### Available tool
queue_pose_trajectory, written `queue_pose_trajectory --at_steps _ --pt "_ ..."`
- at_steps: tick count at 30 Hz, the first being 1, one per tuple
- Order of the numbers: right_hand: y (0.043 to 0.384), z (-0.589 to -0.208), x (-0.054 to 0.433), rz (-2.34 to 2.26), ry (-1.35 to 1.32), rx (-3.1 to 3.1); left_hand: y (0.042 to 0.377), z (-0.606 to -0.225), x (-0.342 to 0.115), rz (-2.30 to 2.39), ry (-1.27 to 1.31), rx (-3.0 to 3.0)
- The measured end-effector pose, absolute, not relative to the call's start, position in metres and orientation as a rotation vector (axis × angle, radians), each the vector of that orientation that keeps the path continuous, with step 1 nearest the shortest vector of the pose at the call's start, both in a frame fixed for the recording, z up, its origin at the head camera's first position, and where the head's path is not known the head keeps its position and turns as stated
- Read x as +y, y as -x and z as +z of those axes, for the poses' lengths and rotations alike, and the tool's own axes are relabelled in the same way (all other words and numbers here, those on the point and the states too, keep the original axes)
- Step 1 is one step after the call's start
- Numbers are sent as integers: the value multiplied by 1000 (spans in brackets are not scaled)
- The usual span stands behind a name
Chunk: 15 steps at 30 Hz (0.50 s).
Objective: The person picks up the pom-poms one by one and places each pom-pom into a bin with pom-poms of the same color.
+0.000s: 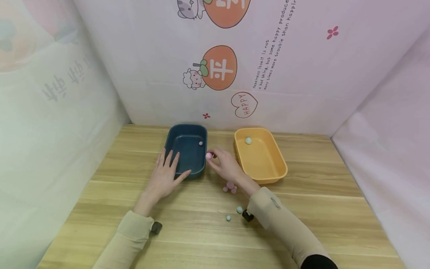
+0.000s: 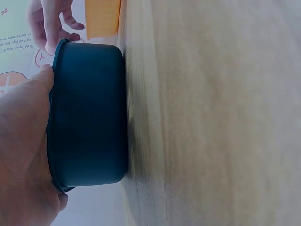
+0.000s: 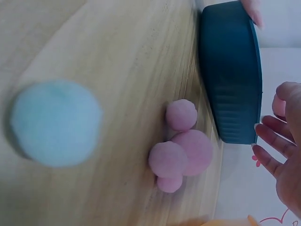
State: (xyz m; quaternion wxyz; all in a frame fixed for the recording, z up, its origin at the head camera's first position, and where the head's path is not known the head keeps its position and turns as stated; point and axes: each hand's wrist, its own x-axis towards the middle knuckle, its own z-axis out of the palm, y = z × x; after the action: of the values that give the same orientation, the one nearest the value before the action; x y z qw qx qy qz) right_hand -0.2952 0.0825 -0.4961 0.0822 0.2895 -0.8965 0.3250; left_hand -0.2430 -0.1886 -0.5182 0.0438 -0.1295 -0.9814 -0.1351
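Note:
My left hand rests with fingers spread over the near-left rim of a dark blue bin. Between thumb and fingertips, my right hand pinches a pink ball beside that bin's right rim. Inside the blue bin lies a small pink ball. Below the right hand, several pink balls sit clustered on the table. Two light blue balls, a larger one and a smaller one, lie nearer the front, close to the right sleeve.
To the right stands a yellow bin holding a light blue ball. Both bins are on a wooden table near the back wall. Printed white cloth encloses the back and sides.

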Motion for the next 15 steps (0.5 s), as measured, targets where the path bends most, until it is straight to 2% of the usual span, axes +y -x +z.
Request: queue_pose_trajectory --at_steps 15 --pt "310 -495 65 861 -904 -2620 243 -517 -190 -423 408 -2996"
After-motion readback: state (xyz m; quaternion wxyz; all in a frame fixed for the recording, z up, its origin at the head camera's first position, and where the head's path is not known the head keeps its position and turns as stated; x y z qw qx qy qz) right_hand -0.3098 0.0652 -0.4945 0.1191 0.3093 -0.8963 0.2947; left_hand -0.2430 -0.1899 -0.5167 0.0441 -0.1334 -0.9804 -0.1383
